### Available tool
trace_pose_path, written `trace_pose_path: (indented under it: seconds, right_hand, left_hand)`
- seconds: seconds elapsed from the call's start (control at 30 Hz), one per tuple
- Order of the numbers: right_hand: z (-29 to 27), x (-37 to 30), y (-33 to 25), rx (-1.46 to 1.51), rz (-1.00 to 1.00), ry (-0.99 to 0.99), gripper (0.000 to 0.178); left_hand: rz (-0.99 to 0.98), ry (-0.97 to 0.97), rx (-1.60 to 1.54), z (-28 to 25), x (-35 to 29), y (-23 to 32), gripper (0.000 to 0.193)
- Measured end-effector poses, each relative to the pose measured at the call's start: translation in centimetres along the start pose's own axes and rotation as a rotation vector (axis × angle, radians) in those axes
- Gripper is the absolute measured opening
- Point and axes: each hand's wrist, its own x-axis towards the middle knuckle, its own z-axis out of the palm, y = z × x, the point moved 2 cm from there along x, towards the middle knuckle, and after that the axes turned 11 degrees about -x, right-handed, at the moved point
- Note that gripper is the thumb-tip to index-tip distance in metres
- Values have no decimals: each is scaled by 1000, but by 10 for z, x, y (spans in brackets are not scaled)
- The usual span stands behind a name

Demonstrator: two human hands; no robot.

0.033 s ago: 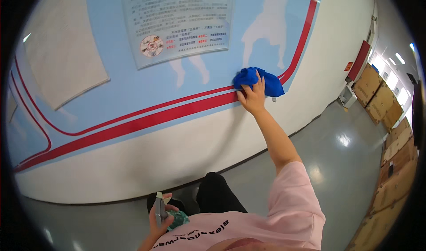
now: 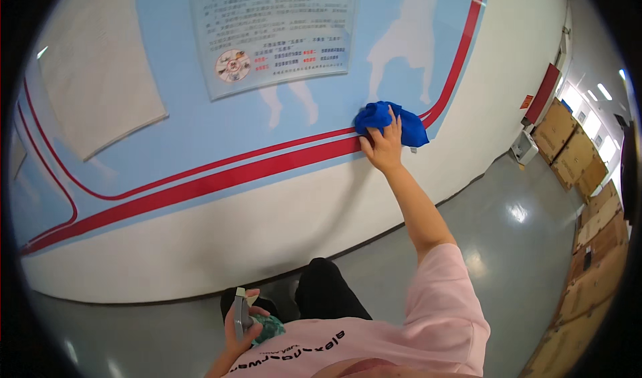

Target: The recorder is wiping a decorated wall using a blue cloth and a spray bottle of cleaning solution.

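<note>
My right hand (image 2: 384, 147) is stretched out to the wall. Its fingers lie over a bunched blue cloth (image 2: 411, 130) and press it against the lower right corner of a light blue wall panel (image 2: 180, 137) with red border stripes. Down by my waist, my left hand (image 2: 239, 331) is wrapped round what looks like a spray bottle (image 2: 269, 330), with a grey and cream head and a green, see-through body. Part of the bottle is hidden by the fingers and my pink shirt.
A clear sheet with print (image 2: 281, 37) and a blank cream board (image 2: 100, 63) are mounted on the panel. Below runs white wall (image 2: 200, 244), meeting a shiny grey floor (image 2: 461, 237). Wooden crates (image 2: 572, 144) line the right side, near a red box (image 2: 543, 93) on the wall.
The whole view has shifted very slightly. My right hand and the cloth stay at the same corner of the panel, and my left hand keeps its hold.
</note>
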Motion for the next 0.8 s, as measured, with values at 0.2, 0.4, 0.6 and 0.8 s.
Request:
trace_pose_path:
  seconds: [0.2, 0.4, 0.6, 0.8]
  right_hand:
    - [-13, 52, -42, 94, -20, 53, 33]
    - [2, 94, -140, 103, -104, 172, 31]
    - [7, 111, -233, 326, -309, 192, 24]
    - [13, 119, -303, 491, -562, 106, 26]
  left_hand:
    - [45, -5, -5, -11, -6, -4, 70]
    - [-102, 93, -84, -14, -17, 7, 70]
    - [-20, 166, 17, -16, -16, 19, 69]
    - [116, 162, 8, -26, -18, 8, 67]
